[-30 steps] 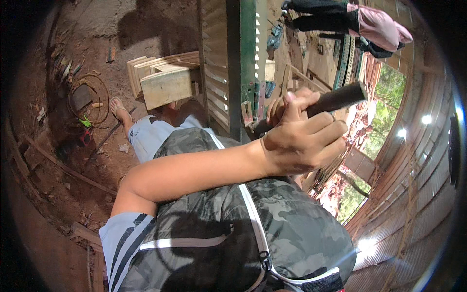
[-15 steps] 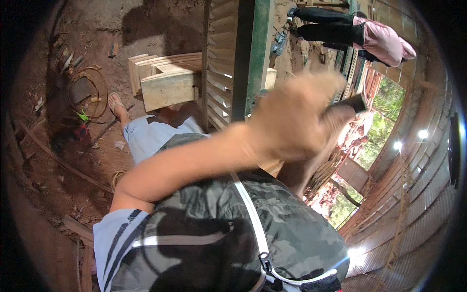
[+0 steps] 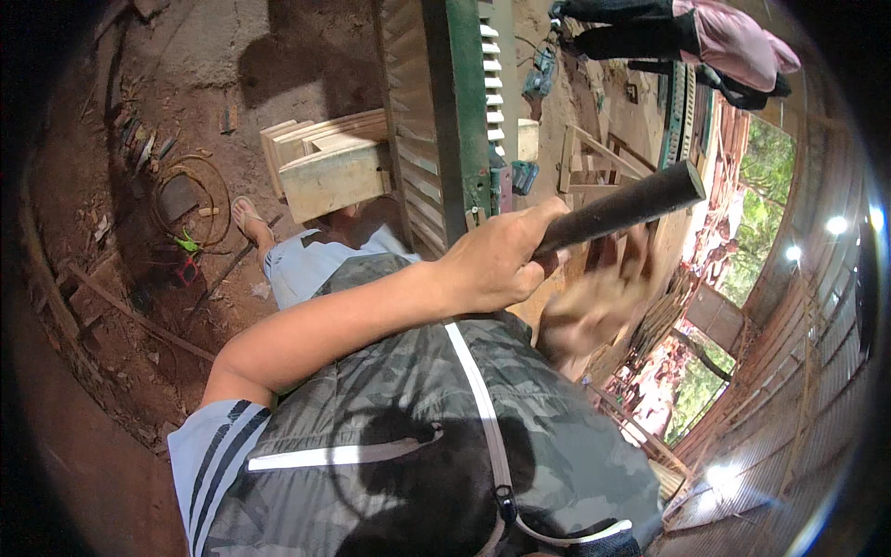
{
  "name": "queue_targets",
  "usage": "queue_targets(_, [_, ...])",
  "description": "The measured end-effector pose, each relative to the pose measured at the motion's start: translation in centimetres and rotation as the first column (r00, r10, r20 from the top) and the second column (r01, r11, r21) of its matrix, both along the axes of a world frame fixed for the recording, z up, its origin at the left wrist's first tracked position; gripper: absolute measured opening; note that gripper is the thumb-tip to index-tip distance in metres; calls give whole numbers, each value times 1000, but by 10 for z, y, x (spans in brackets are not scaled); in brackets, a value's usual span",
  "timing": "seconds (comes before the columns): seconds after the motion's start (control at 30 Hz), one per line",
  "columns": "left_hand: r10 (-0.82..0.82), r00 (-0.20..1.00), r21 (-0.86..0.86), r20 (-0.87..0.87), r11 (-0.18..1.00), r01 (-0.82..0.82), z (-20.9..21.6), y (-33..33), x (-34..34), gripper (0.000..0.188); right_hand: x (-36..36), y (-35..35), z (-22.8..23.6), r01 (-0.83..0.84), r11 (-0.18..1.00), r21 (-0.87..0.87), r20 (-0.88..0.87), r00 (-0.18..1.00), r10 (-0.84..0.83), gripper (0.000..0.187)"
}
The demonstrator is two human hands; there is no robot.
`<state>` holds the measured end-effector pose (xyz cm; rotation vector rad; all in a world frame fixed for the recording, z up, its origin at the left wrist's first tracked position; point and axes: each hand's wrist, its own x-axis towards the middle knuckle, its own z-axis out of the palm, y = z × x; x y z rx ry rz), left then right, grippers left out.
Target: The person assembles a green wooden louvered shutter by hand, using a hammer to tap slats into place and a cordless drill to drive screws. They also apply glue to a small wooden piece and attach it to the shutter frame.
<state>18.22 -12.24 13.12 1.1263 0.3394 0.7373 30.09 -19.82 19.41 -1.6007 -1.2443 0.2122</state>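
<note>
My left hand (image 3: 497,255) comes in from the lower left, its fingers closed round one end of a dark round rod (image 3: 631,210). The rod slants up to the right, its flat end toward the upper right. Below the rod, my right hand (image 3: 599,302) is smeared by motion; I cannot make out its fingers or whether it holds anything. Just beyond my left hand is a louvred wooden panel (image 3: 418,139) with a dark green side rail (image 3: 471,111).
Pale wooden pieces (image 3: 339,181) lie left of the panel. A coiled cable (image 3: 206,172) rests on the dirt floor near my sandalled foot (image 3: 249,215). Another person in a pink top (image 3: 742,46) is at the upper right. Corrugated sheeting (image 3: 789,446) fills the right side.
My left hand has moved down and left and now shows sharply. The smeared right hand has come away from the upper part of the rod to below it. More of the rod is visible.
</note>
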Motion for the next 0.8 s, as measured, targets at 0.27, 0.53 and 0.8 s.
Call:
queue_targets(0.27, [94, 995, -5, 36, 996, -94, -14, -1, 5, 29, -20, -19, -74, 57, 998, 33, -248, 968, -47, 49])
queue_targets(0.53, [10, 992, -65, 126, 998, -2, -8, 3, -6, 33, -5, -14, -59, 20, 963, -269, -114, 992, -53, 77])
queue_targets(0.8, [561, 828, 839, 15, 443, -316, -46, 162, -14, 39, 19, 164, 67, -822, 568, -45, -795, 374, 478, 45])
